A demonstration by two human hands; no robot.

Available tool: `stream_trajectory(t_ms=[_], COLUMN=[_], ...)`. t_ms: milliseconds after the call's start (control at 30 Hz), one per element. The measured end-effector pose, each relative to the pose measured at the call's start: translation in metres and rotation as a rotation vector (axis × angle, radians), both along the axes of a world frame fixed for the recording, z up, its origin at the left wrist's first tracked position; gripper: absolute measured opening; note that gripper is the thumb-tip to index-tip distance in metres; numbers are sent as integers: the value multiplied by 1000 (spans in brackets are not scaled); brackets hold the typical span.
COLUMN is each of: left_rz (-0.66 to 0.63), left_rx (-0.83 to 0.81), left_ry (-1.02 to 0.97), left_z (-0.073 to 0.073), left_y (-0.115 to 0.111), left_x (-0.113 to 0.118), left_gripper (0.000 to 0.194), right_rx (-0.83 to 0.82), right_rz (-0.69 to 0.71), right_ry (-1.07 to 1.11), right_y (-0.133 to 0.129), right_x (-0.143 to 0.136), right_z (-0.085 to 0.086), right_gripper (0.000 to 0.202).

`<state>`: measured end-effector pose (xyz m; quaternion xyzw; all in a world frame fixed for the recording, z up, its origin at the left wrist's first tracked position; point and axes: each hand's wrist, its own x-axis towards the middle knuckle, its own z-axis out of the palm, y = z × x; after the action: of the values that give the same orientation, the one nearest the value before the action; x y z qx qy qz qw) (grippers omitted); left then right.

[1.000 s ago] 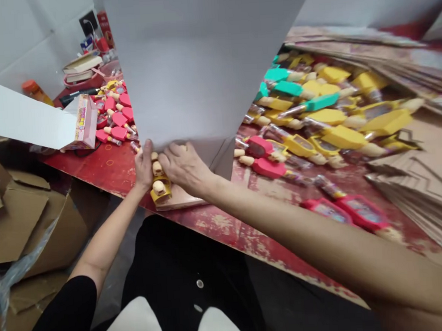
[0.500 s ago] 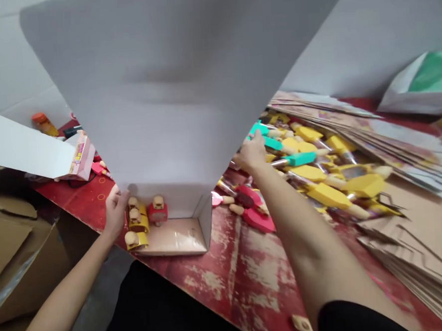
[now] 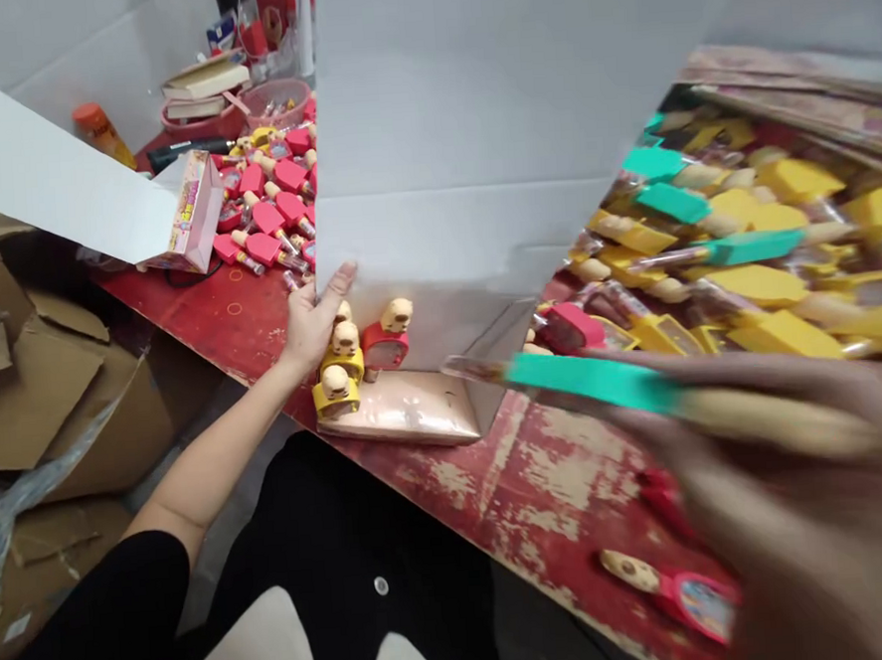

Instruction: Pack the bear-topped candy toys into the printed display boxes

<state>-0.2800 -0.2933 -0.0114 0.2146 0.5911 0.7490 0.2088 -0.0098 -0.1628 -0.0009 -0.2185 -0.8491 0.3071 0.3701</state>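
Observation:
My left hand (image 3: 311, 323) grips the left wall of an open display box (image 3: 452, 334), thumb inside the edge. The box's tall white lid (image 3: 463, 90) stands up behind it. In the box's left part stand several toys with beige animal-head tops: yellow ones (image 3: 337, 401) along the side and a red one (image 3: 387, 351) beside them. My right hand (image 3: 818, 516), blurred and close to the camera, holds a teal toy (image 3: 593, 378) with a beige head end and a clear tube pointing left at the box. The fingers are partly hidden behind it.
A heap of yellow and teal toys (image 3: 767, 290) lies to the right, with flat printed cardboard sheets (image 3: 786, 100) behind. Red toys (image 3: 270, 216) are heaped at the left beside another open box (image 3: 195, 216). A red toy (image 3: 697, 598) lies near the front table edge. Cardboard cartons (image 3: 40, 374) stand left.
My right hand has taken a teal toy from the heap and brought it nearer the camera. My left hand stays at the box wall. The view has shifted, showing more of the left heap.

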Motion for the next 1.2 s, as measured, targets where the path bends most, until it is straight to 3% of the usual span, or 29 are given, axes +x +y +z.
stream_trajectory(t_ms=[133, 267, 433, 567, 700, 800, 900, 967, 1067, 1133, 1200], left_rz=[9, -31, -44, -27, 8, 90, 201, 220, 201, 194, 190], left_rx=[39, 48, 49, 45, 38, 3, 10, 25, 34, 43, 64], left_ry=[80, 98, 112, 138, 191, 236, 296, 321, 338, 334, 315], left_z=[-5, -7, -6, -6, -2, 0, -3, -6, -8, -7, -7], left_y=[-2, -7, -9, -8, -9, -9, -4, 2, 8, 10, 11], left_x=[7, 14, 15, 15, 16, 9, -2, -8, -10, -9, -7], left_gripper=[54, 57, 58, 57, 61, 62, 57, 54, 50, 49, 49], right_rx=[-70, -39, 59, 31, 3, 143, 218, 123, 46, 10, -22], right_rz=[212, 408, 384, 490, 242, 49, -210, -374, -378, -354, -393], right_ry=[-61, -349, -567, -576, -530, -311, -78, -168, -348, -417, -420], right_y=[3, 21, 14, 11, -14, -22, 19, 68, 131, 147, 139], right_x=[-36, -63, -78, -82, -86, -72, -38, -17, -7, -7, 0], right_z=[-8, 6, 29, 18, -10, -33, -54, -68, -88, -95, -90], right_gripper=[30, 32, 29, 27, 37, 44, 35, 28, 28, 25, 15])
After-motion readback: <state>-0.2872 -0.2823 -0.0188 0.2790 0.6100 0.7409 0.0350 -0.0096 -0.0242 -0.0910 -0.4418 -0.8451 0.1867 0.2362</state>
